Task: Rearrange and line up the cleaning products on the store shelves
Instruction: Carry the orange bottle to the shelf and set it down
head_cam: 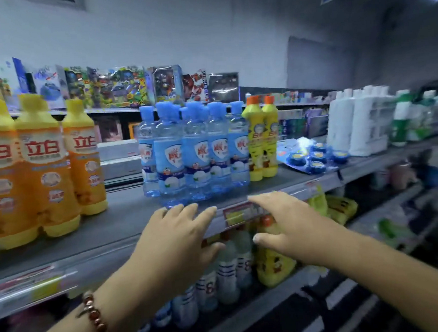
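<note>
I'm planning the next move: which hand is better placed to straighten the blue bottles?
Left, probably: the left hand reaches open right below the blue bottles; the right hand sits further right.

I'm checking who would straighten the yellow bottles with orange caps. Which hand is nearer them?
Right. The right hand reaches in just below and in front of the orange-capped yellow bottles; the left hand sits further left, below the blue bottles.
</note>
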`<state>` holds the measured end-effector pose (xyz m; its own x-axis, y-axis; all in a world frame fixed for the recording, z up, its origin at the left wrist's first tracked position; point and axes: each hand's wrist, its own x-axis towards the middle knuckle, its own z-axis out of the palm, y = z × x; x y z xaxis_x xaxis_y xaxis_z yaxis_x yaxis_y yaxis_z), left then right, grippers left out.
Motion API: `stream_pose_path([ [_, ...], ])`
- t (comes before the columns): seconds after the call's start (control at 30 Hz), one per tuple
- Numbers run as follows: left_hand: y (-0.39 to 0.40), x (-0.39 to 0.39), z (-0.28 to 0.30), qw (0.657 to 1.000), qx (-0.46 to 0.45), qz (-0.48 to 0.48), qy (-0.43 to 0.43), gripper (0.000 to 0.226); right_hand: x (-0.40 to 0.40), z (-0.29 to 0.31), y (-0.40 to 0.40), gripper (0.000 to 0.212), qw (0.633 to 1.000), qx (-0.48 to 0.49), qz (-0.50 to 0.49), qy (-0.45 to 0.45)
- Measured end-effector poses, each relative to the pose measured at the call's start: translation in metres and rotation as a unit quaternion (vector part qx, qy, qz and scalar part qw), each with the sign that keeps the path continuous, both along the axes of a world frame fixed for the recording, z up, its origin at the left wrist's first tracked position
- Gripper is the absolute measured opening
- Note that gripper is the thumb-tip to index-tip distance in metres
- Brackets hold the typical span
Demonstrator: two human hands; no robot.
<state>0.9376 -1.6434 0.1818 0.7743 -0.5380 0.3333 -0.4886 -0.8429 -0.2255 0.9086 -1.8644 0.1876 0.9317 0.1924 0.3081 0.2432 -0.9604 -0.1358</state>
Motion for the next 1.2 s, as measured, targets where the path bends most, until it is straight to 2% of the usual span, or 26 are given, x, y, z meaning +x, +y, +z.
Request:
stream_pose_path([
  [0.13, -0.105, 0.01, 0.001, 0.998, 0.023, -0.063, 0.019, 0.066, -0.029, -0.008, -0.105, 0.077, 0.996, 0.018, -0.088, 0.019],
  [0.23, -0.195, 0.018, -0.008, 0.993, 0.056, -0.095, 0.031, 0.07, -0.057, -0.013, -0.192, 0.073, 0.988, 0.024, -0.149, 0.021],
  [0.33, -0.293, 0.018, -0.017, 0.989, 0.052, -0.135, 0.038, 0.069, -0.087, -0.015, -0.281, 0.07, 0.978, 0.018, -0.201, 0.052],
  [0.43, -0.383, 0.013, -0.018, 0.983, 0.03, -0.181, 0.012, 0.068, -0.107, -0.018, -0.367, 0.071, 0.967, 0.023, -0.233, 0.096],
  [0.57, -0.472, 0.012, -0.018, 0.981, 0.008, -0.193, 0.017, 0.071, -0.107, -0.011, -0.453, 0.066, 0.964, 0.022, -0.238, 0.117],
  [0.9, -0.613, 0.085, 0.018, 0.982, -0.004, -0.187, -0.013, 0.07, -0.012, -0.001, -0.575, 0.068, 0.974, 0.083, -0.204, 0.061],
  [1.2, -0.738, 0.217, 0.017, 0.979, -0.067, -0.189, -0.025, 0.07, 0.113, 0.024, -0.685, 0.068, 0.98, 0.011, -0.187, 0.068],
])
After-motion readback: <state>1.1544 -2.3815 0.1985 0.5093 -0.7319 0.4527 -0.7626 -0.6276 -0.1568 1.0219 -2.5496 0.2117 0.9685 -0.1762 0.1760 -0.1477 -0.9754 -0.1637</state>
